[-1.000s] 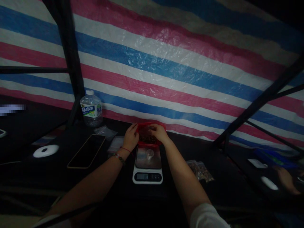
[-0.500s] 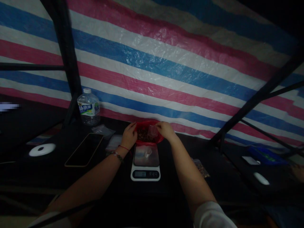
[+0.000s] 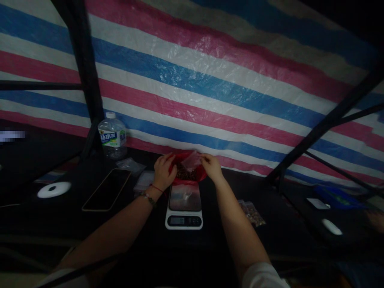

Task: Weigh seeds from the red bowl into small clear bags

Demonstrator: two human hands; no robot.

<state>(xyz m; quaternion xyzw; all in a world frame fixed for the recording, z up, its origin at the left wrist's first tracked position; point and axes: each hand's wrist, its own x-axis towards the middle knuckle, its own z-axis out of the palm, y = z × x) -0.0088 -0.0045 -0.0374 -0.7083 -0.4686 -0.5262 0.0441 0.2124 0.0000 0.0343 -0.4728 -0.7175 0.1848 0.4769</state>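
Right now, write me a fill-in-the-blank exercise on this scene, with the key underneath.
1. The right hand holds a clear plastic bag at a container coloured ____.
2. The hand with a cord at its wrist is the ____ one.
3. In this view, the phone lies to the ____ of the scale.
4. The bottle has a cap coloured ____.

Missing words: red; left; left; white.

Container (image 3: 202, 175) red. Scale (image 3: 181, 206) white and grey. Backdrop sheet (image 3: 192, 88) striped pink, blue, white. Tabletop (image 3: 210, 226) black.
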